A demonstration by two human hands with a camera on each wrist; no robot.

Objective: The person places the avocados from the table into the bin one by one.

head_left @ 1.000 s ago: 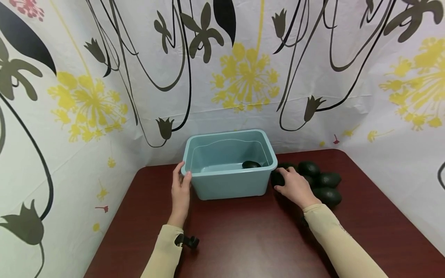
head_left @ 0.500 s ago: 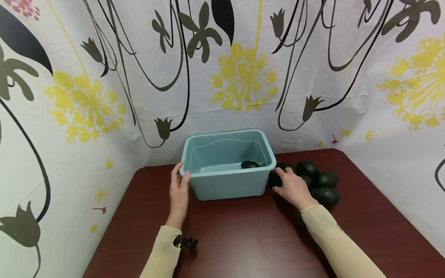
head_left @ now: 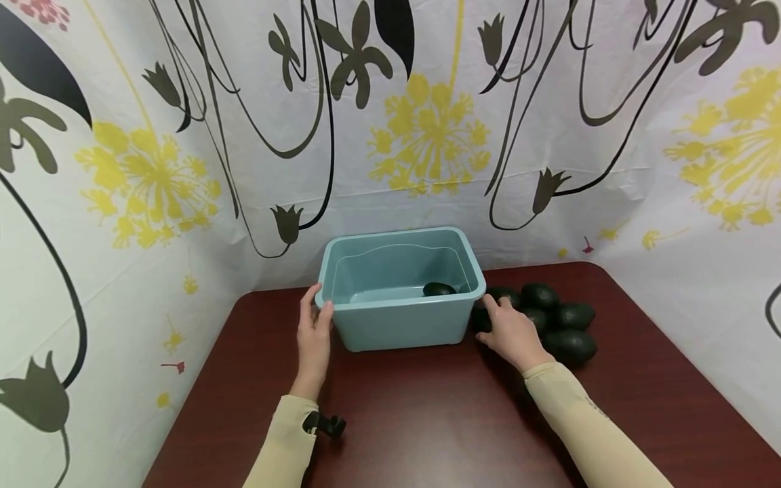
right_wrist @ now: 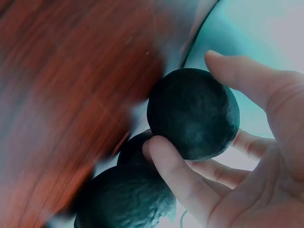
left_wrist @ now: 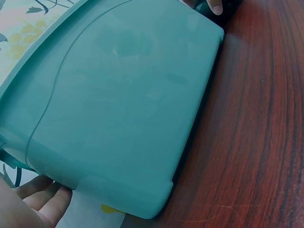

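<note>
A pale blue plastic bin (head_left: 403,325) stands near the table's far edge, with one dark avocado (head_left: 438,289) lying inside. My left hand (head_left: 314,346) holds its left front corner, thumb at the front rim; in the left wrist view its fingertips (left_wrist: 59,204) meet the end wall under the rim. Just right of the bin, my right hand (head_left: 512,335) grips a dark green, nearly black avocado (right_wrist: 192,114). Thumb and fingers spread round this fruit in the right wrist view, and another avocado (right_wrist: 128,197) sits close below.
Several more avocados (head_left: 570,346) are bunched to the right of my right hand on the dark red wooden table (head_left: 415,420). A white cloth (head_left: 396,163) printed with flowers hangs directly behind the bin and along both sides.
My right hand has shifted slightly left and toward me by the avocados. The left hand and the bin keep their places; the head view sways a little.
</note>
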